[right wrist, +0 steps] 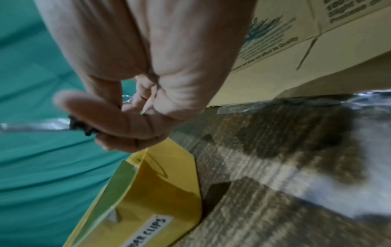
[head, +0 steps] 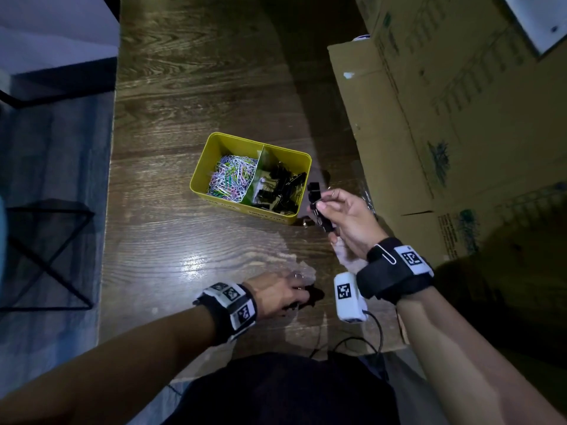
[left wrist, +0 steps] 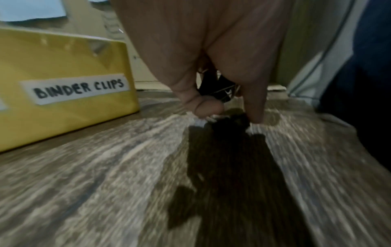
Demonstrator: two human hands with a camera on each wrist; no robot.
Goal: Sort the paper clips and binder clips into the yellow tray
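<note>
A yellow tray [head: 199, 173] stands mid-table, split by a divider: coloured paper clips [head: 231, 177] fill its left half, black binder clips [head: 283, 188] its right. Its front wall carries a "BINDER CLIPS" label [left wrist: 80, 88]. My right hand [head: 343, 214] is raised just right of the tray's near corner, pinching a bunch of black binder clips [head: 317, 202]. My left hand [head: 285, 291] is down on the table near the front edge, fingers curled around more black binder clips [left wrist: 222, 90]; its fingertips [left wrist: 257, 117] touch the wood.
Large cardboard boxes [head: 445, 118] line the right side of the wooden table [head: 184, 87]. A clear plastic wrapper [head: 302, 268] lies under my left hand. A white device [head: 348, 297] with a cable sits by my right wrist. A black metal stand [head: 46, 256] is on the floor at left.
</note>
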